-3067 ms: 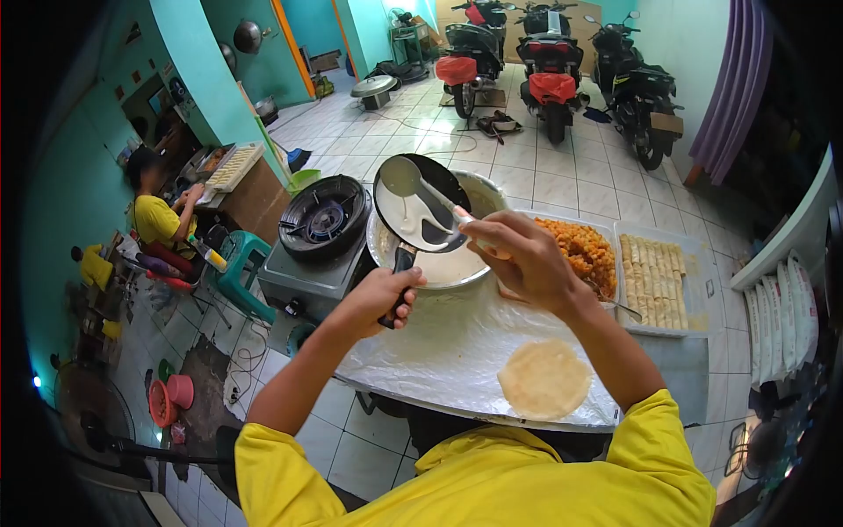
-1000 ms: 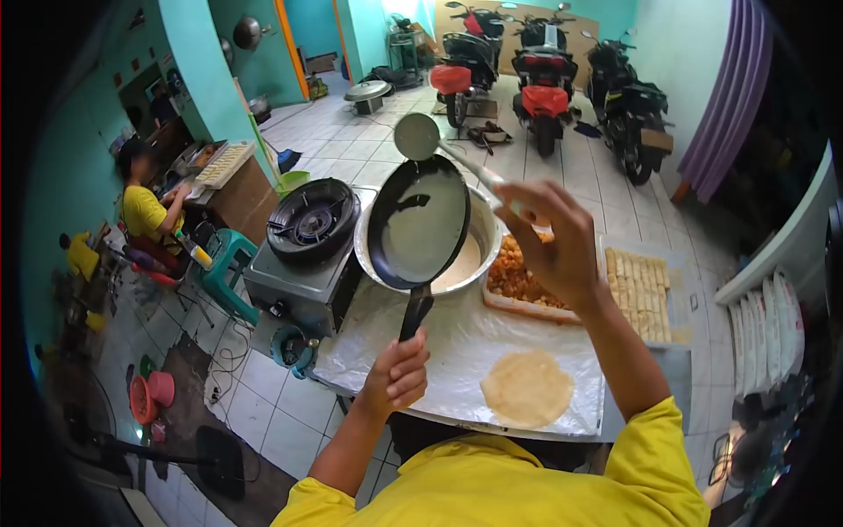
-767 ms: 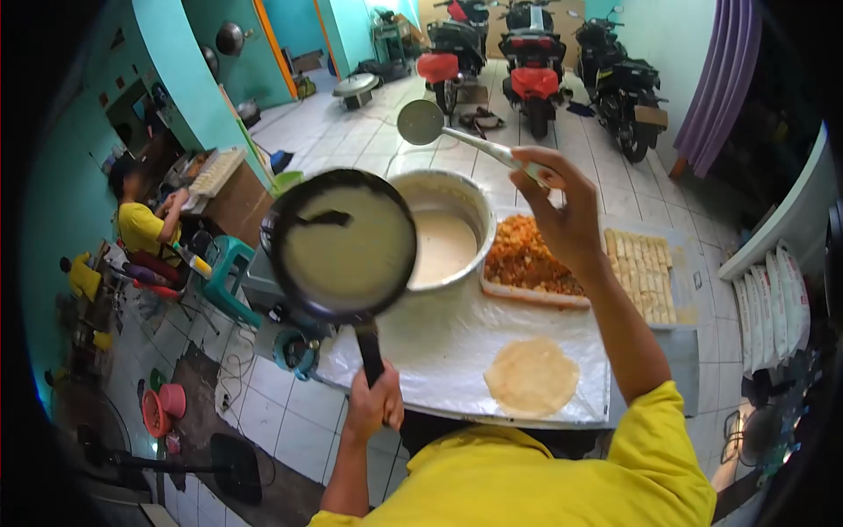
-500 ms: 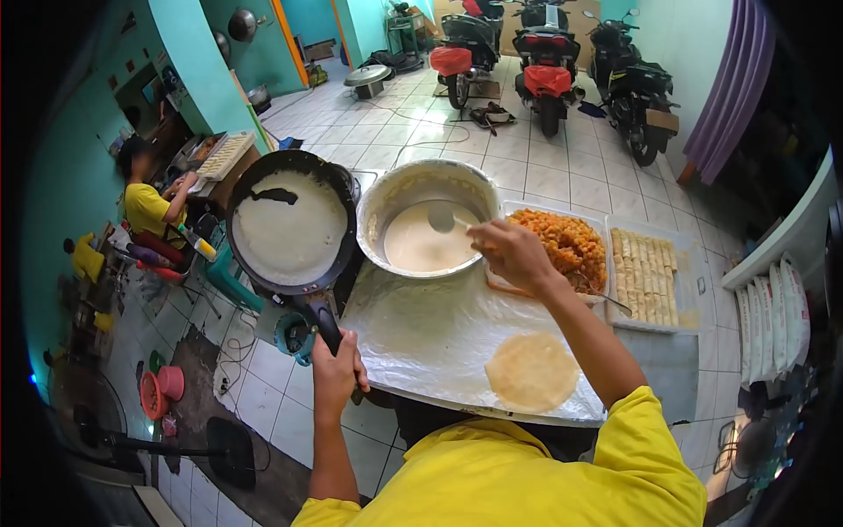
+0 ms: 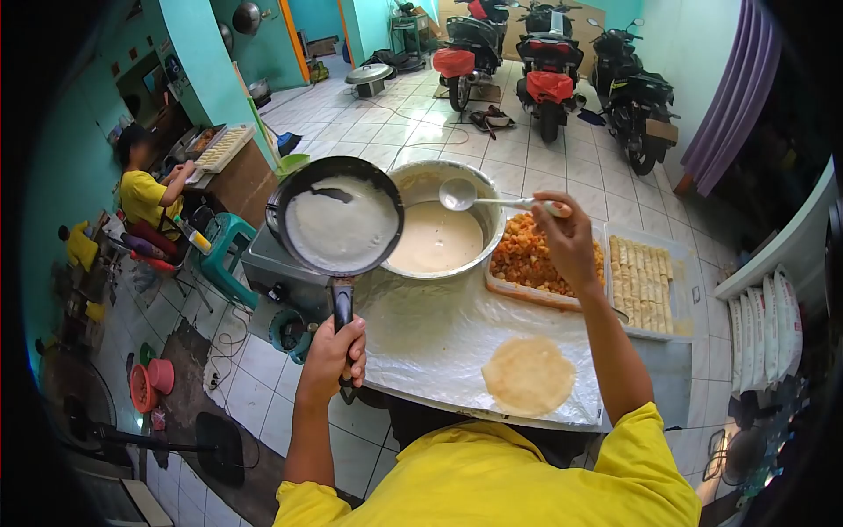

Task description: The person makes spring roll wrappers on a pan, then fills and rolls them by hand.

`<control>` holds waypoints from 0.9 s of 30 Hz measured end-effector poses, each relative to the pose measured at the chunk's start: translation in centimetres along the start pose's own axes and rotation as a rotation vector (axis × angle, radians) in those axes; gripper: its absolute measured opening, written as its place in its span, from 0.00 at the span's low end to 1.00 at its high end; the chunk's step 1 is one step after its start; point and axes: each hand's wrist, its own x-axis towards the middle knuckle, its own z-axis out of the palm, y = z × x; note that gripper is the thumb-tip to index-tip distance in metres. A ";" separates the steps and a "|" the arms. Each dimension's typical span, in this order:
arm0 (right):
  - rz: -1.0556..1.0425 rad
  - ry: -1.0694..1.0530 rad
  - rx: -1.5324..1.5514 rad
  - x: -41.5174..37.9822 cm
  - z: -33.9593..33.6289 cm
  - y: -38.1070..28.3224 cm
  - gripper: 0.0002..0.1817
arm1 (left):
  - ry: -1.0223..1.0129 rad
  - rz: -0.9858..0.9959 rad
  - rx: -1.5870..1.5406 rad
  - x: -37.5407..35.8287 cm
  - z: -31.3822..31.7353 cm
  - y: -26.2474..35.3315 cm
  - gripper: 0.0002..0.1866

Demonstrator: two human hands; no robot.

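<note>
— Moved since half a second back? Ladle (image 5: pixel 460 194) lifted out of the batter, now hovering over the bowl (image 5: pixel 486 191); pan (image 5: pixel 336 225) shifted right, closer to the bowl's rim.

— Left hand (image 5: pixel 335 351)?

— Wrapped tight round the pan's black handle, fingers closed on it. Pan held up over the stove (image 5: pixel 272 274), thin pale layer of batter spread across its base.

— Right hand (image 5: pixel 567 241)?

— Pinching the ladle's handle end, fingers closed on it, cup out over the batter.

— Nearby?

— Tray of orange filling (image 5: pixel 537 260) just right of the bowl, under the right hand. Tray of rolls (image 5: pixel 646 283) beside that. One finished crepe (image 5: pixel 528 376) flat on the foil-covered surface (image 5: pixel 430 338), near the front edge. Another person in yellow (image 5: pixel 147 195) seated far left; motorbikes (image 5: pixel 549 83) parked at the back.
</note>
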 end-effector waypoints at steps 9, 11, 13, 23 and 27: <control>-0.292 -0.163 -0.348 -1.8 0.3 -5.5 0.12 | -0.284 -0.236 -0.149 0.4 3.9 -1.2 0.11; -0.468 -0.314 -0.412 -2.6 0.7 -5.6 0.14 | -0.329 -0.279 -0.210 0.5 4.5 -1.5 0.09; -0.523 -0.345 -0.473 -2.7 0.0 -5.4 0.16 | -0.360 -0.282 -0.232 0.5 4.7 -1.7 0.08; -0.405 -0.180 -0.458 -4.0 -1.3 -5.9 0.16 | -0.447 -0.323 -0.294 0.3 5.1 -1.9 0.10; -0.395 -0.217 -0.452 -4.2 -1.1 -6.6 0.16 | -0.450 -0.343 -0.329 0.1 5.2 -1.9 0.09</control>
